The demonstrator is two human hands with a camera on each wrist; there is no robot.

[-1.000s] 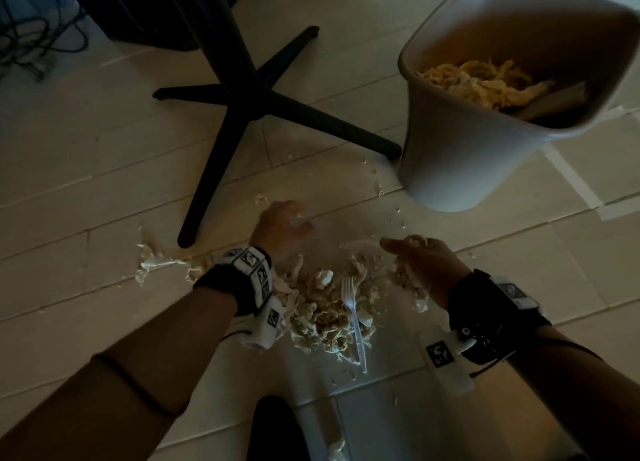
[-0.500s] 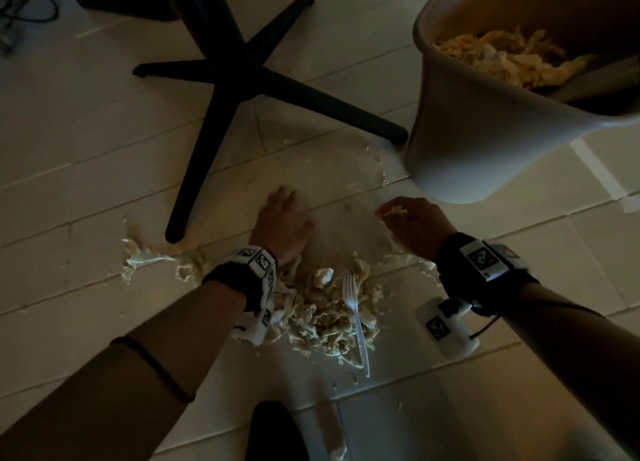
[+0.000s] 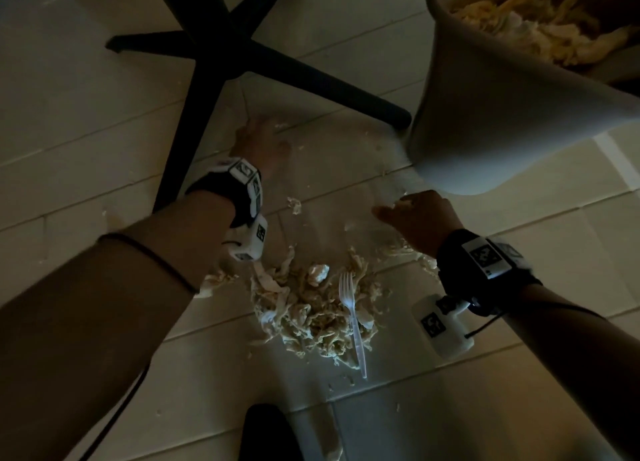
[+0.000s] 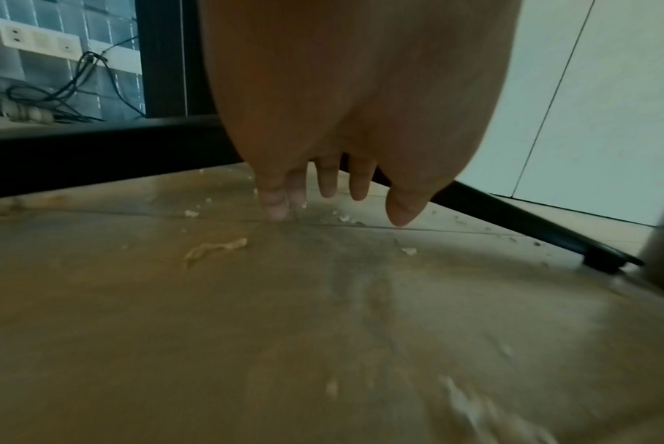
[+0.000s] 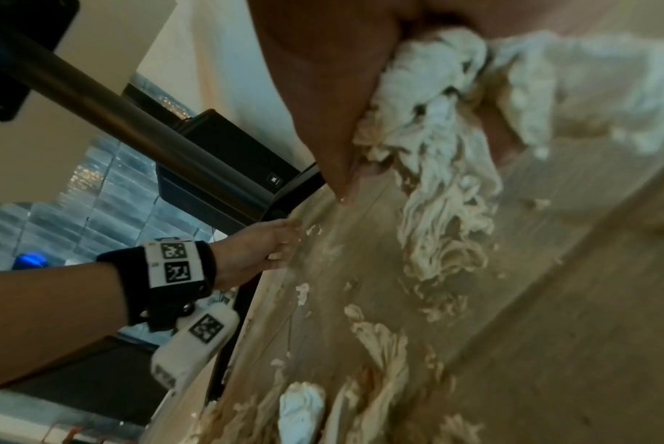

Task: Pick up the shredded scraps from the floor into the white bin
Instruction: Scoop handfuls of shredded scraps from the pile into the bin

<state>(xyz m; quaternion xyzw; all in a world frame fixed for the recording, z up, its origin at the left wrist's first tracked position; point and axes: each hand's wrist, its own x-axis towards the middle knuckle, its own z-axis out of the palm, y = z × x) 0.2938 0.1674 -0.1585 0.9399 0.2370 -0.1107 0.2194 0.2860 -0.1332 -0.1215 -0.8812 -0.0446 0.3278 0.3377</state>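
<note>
A heap of pale shredded scraps [image 3: 318, 315] lies on the tiled floor between my arms, a white plastic fork [image 3: 353, 308] lying on it. The white bin [image 3: 485, 121] stands at the upper right, holding more scraps [image 3: 533, 28]. My left hand [image 3: 259, 142] reaches past the heap toward the chair base, its straight fingers [image 4: 277, 204] touching the floor among small crumbs [image 4: 216, 247]. My right hand [image 3: 415, 215] is just below the bin, gripping a bunch of scraps [image 5: 436, 120] that trail down to the floor.
A black chair base [image 3: 225, 45] with spread legs stands at the upper left, one leg [image 3: 346, 90] ending close to the bin. Small crumbs dot the floor near it. A dark shoe tip [image 3: 266, 433] shows at the bottom edge. Cables and a wall socket [image 4: 38, 39] lie beyond.
My left hand has slid farther from me toward the chair base. My right hand moved up toward the bin with its scraps. The view has shifted closer to the bin.
</note>
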